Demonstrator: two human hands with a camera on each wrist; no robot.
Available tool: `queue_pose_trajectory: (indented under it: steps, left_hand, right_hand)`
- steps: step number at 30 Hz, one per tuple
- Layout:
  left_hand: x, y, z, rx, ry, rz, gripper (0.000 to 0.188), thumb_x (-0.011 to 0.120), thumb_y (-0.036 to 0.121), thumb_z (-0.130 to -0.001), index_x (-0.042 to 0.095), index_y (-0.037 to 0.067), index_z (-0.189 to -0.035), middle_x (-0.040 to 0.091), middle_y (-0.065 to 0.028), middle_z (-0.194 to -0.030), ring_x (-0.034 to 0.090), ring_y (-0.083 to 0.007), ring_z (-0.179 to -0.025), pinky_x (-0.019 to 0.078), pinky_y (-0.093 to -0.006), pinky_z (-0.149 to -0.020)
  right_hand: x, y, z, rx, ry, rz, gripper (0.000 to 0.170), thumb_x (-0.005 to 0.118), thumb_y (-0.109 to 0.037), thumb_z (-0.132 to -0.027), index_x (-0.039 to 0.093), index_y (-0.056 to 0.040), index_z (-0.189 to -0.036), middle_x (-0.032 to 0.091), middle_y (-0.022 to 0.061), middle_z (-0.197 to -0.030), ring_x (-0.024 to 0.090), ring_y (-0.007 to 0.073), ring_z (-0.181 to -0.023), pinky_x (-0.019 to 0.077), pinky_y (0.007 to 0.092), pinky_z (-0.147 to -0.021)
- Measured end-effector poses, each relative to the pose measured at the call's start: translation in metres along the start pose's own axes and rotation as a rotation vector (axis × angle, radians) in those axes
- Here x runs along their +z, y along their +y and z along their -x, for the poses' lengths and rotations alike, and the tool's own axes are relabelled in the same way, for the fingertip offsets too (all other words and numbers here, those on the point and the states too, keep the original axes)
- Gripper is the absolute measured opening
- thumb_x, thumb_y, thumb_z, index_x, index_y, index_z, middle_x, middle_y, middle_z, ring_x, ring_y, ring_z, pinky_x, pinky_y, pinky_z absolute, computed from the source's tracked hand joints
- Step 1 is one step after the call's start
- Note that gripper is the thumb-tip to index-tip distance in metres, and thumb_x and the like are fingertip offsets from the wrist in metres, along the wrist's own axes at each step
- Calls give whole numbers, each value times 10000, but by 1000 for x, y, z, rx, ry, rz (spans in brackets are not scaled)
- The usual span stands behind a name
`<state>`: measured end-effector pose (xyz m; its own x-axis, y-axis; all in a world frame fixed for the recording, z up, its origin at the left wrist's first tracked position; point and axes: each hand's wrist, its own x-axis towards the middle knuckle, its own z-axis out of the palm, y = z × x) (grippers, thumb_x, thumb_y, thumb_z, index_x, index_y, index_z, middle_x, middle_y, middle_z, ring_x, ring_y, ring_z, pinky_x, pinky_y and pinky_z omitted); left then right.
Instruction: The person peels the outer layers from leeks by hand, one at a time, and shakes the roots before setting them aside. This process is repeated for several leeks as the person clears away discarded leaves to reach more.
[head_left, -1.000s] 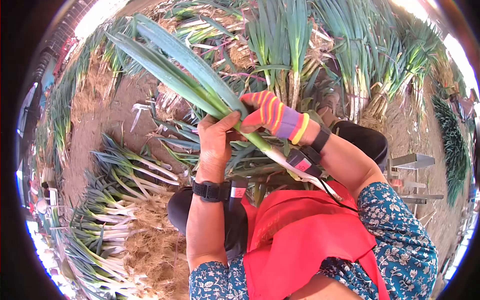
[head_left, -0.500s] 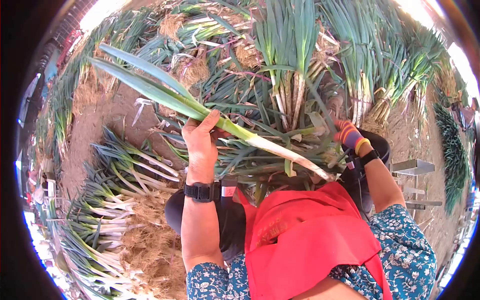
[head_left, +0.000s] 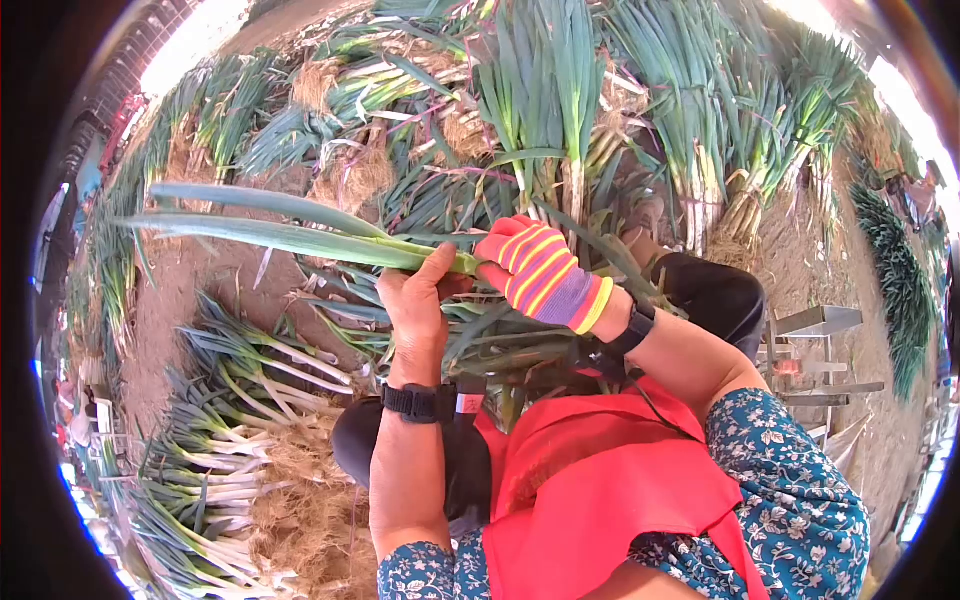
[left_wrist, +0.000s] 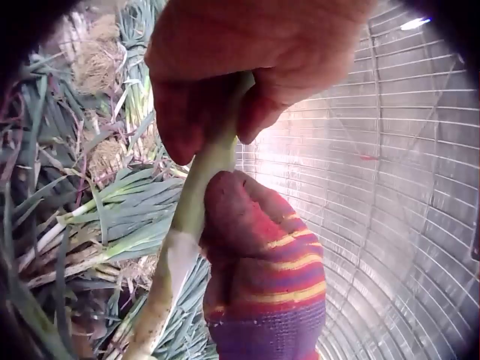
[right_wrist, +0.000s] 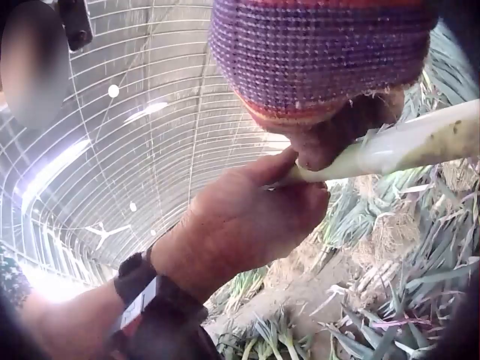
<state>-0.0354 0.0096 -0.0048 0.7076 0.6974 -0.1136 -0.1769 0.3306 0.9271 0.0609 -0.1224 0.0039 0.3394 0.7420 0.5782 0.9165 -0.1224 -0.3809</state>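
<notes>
leek (head_left: 300, 236): just one up in the air
left hand (head_left: 416, 305): bare, grip pinching it
right hand (head_left: 535, 265): one stripy glove (head_left: 572, 292), grip pinching it too

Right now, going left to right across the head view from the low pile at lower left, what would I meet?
Pile of leek-like plants → bare left hand → striped-gloved right hand → dark-clothed right knee → metal stand.
</notes>
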Motion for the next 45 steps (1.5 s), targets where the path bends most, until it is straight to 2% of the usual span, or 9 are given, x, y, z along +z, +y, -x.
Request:
queue_pose_trajectory:
  steps: [9, 11, 17, 22, 27, 30, 35, 37, 45]
  left_hand:
    - [3, -4, -1, -44, 138, 29, 231, 724, 140, -768, 571, -25, -819, 598, -97, -644, 577, -178, -478, 511, -298, -421]
    - [-1, -1, -2, -41, 144, 56, 220, 725, 94, -753, 565, -39, -822, 611, -115, -673, 595, -178, -474, 511, -272, -390]
    - [-9, 4, 7, 19, 221, 21, 225, 692, 31, -749, 529, -59, -875, 612, -139, -727, 602, -219, -493, 524, -294, -396]
    - [-65, 42, 7, 90, 314, 68, 195, 659, 56, -771, 548, -50, -892, 605, -129, -730, 600, -222, -562, 524, -308, -460]
    - [-122, 73, 28, 141, 300, 84, 149, 655, 111, -798, 568, 19, -878, 580, -76, -746, 572, -190, -661, 477, -284, -538]
    - [-173, 104, 41, 139, 375, 6, 132, 639, 142, -822, 562, 46, -869, 591, -65, -773, 566, -178, -716, 466, -298, -599]
    - [-195, 129, 66, 189, 299, -10, 165, 644, 155, -835, 564, 36, -917, 624, -78, -857, 589, -187, -808, 479, -295, -653]
    - [-186, 126, 68, 204, 273, -12, 174, 648, 161, -837, 564, 36, -922, 626, -78, -867, 591, -190, -824, 480, -294, -665]
    - [-138, 98, 70, 175, 104, 94, 194, 576, 194, -900, 570, 16, -978, 607, -96, -981, 567, -191, -944, 490, -304, -793]
  right_hand:
    - [91, -1, 66, -640, -491, 1143, 125, 590, -165, -655, 586, -50, -608, 573, 100, -614, 553, 249, -585, 409, 374, -483]
    - [81, 6, 58, -181, -1181, 481, 84, 588, -136, -675, 634, -66, -662, 630, 95, -697, 586, 255, -634, 451, 387, -523]
    - [74, 120, 141, -440, -733, 340, 160, 593, -162, -668, 546, -100, -529, 571, 77, -555, 561, 231, -516, 466, 419, -541]
    - [-33, 161, 146, 574, -1134, 31, 221, 617, -252, -668, 645, -56, -767, 654, 129, -802, 622, 279, -697, 497, 386, -703]
    - [-69, 328, 276, 326, -708, 112, 39, 643, -119, -680, 629, -116, -716, 627, 20, -800, 621, 239, -726, 490, 331, -662]
    - [-127, 254, 183, 470, -1225, 735, 166, 747, -194, -601, 653, -146, -729, 635, -18, -793, 621, 191, -753, 486, 323, -656]
    - [-77, 216, 155, 884, 4, -145, 297, 651, -273, -796, 633, -61, -1003, 632, 138, -804, 618, 260, -701, 492, 375, -606]
    - [-55, 140, 120, 409, 236, -33, 429, 675, -324, -769, 590, -33, -1073, 625, 172, -929, 608, 318, -833, 482, 401, -730]
    - [-32, 28, 65, -9, -83, 203, 376, 665, -343, -735, 548, -85, -982, 571, 108, -887, 578, 286, -814, 438, 403, -711]
